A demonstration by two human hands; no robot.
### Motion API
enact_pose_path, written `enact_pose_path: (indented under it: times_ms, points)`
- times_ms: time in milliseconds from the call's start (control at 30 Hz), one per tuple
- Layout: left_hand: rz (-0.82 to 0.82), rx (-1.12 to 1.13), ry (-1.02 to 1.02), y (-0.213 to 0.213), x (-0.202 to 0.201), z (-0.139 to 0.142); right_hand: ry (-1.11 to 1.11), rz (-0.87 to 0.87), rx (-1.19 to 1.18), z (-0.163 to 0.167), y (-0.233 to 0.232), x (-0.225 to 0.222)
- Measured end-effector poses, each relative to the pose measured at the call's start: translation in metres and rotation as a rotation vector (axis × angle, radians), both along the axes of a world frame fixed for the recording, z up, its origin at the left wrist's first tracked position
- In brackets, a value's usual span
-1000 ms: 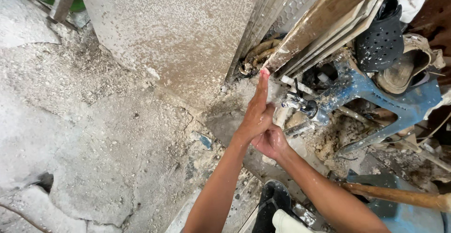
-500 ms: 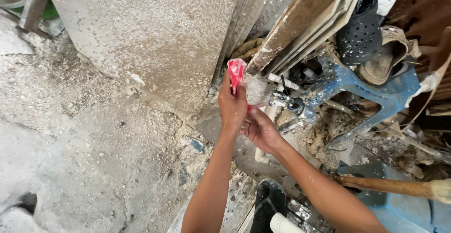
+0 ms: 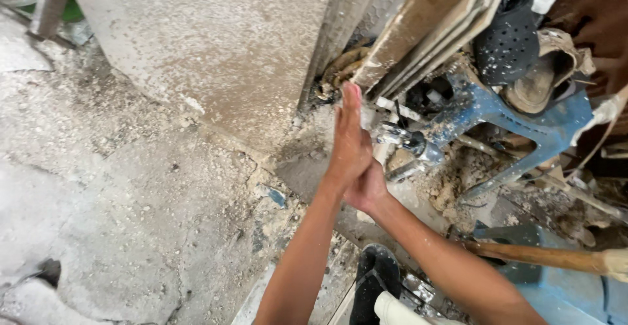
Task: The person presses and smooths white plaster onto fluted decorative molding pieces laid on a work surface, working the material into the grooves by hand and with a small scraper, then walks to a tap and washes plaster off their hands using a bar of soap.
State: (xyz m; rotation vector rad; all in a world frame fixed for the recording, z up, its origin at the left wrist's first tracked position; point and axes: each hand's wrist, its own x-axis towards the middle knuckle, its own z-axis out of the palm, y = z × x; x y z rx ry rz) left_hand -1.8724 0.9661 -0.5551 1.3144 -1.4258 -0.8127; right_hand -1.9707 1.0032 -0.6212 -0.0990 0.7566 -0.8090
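Observation:
My left hand [image 3: 348, 143] is held flat and upright, with its fingers together and pointing up at the wall. My right hand [image 3: 370, 191] presses against its palm from behind and is mostly hidden by it. A sliver of a small red object [image 3: 358, 91] shows at the left fingertips, squeezed between the palms. Both hands are just left of a metal tap [image 3: 411, 143] that sticks out near the base of the wall. I cannot make out any water.
A rough concrete wall [image 3: 216, 50] rises above a gritty concrete floor [image 3: 131, 194]. Wooden boards [image 3: 432, 24] lean against the wall. A blue plastic stool frame [image 3: 523, 112], dark and tan sandals [image 3: 517, 43], a wooden handle [image 3: 549, 256] and a black boot [image 3: 373, 279] crowd the right.
The red object stood out above my left hand half a second ago. Now the left hand has slid flat up over it, and only a red edge shows.

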Motion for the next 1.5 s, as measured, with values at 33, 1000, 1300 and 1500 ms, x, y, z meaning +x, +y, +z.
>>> enact_pose_path:
  times_ms: [33,1000,1300,1500]
  points:
    - [-0.041,0.020,-0.021,0.012,-0.001,-0.001,0.020,0.013,0.030,-0.006,0.006,0.001]
    - [0.393,0.250,1.095,0.039,0.039,-0.092,0.501,-0.173,-0.401,-0.023,-0.007,0.021]
    - [0.432,0.505,0.613,0.052,0.033,-0.105,1.092,0.172,-0.744,-0.017,-0.021,0.002]
    - [0.175,0.329,0.351,0.046,0.023,-0.047,0.967,0.390,-0.795,0.002,-0.044,0.001]
